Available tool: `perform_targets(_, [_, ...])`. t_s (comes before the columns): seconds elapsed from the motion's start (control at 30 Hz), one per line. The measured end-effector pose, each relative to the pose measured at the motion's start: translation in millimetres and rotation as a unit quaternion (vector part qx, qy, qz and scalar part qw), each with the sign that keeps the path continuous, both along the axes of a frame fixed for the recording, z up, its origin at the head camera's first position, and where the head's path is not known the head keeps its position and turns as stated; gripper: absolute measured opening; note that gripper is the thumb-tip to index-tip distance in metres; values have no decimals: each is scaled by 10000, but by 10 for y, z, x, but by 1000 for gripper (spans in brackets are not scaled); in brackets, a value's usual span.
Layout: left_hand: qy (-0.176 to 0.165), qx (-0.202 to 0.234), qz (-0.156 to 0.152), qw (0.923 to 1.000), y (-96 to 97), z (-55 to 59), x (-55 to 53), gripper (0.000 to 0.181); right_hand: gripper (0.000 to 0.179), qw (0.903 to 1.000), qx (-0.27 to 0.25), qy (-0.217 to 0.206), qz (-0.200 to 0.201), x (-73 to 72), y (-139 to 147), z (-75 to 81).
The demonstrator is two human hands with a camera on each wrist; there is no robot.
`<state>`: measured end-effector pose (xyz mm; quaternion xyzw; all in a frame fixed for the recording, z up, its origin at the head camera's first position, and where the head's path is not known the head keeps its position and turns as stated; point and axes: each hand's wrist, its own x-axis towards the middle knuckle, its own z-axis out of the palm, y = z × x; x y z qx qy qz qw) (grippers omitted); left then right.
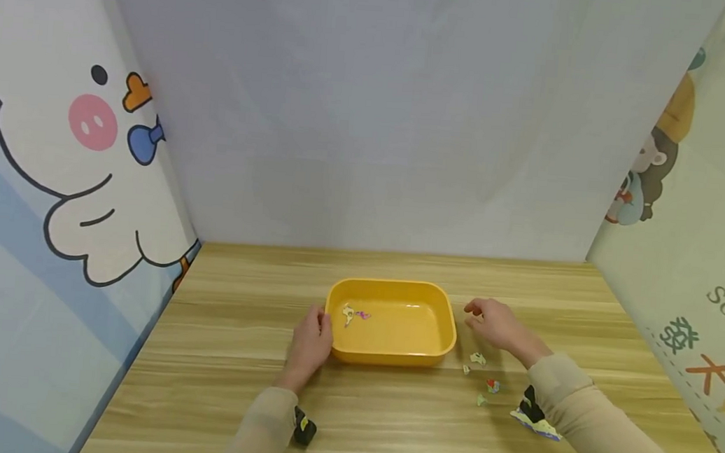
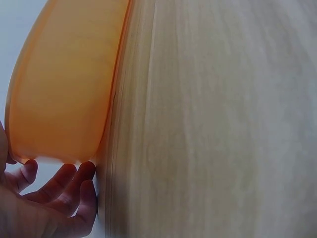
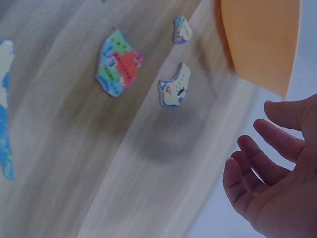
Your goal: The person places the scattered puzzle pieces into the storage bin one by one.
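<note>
A yellow plastic tray (image 1: 391,359) stands on the wooden table. Holding its left end is my left hand (image 1: 311,342); in the left wrist view the fingertips (image 2: 67,171) touch the outer wall, with the thumb by the rim. My right hand (image 1: 496,324) hovers just off the tray's right end, fingers loosely bent and holding nothing. Two small flat puzzle pieces lie inside the tray at the left, one pale (image 1: 348,314), one purple (image 1: 363,316). Right of the tray are several more pieces, including a red-and-green one (image 3: 119,64) and a white-and-blue one (image 3: 174,88).
A larger pale piece with a blue edge (image 1: 536,425) lies partly under the right forearm. Both wrists carry black devices (image 1: 305,428). A plain pale curtain (image 1: 395,116) hangs behind the table (image 1: 233,358), with printed cloths at both sides.
</note>
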<state>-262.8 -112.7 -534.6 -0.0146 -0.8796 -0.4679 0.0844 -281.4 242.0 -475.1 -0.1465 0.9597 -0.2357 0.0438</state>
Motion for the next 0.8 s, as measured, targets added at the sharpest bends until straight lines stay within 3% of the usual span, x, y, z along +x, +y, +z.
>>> perform_targets(0.27, [-26, -11, 26, 10000, 1, 9, 10, 12, 25, 9992, -143, 161, 330, 90, 84, -107])
perform_targets(0.8, [21, -57, 61, 10000, 10, -10, -3, 12, 26, 9972, 157, -127, 719, 200, 213, -178])
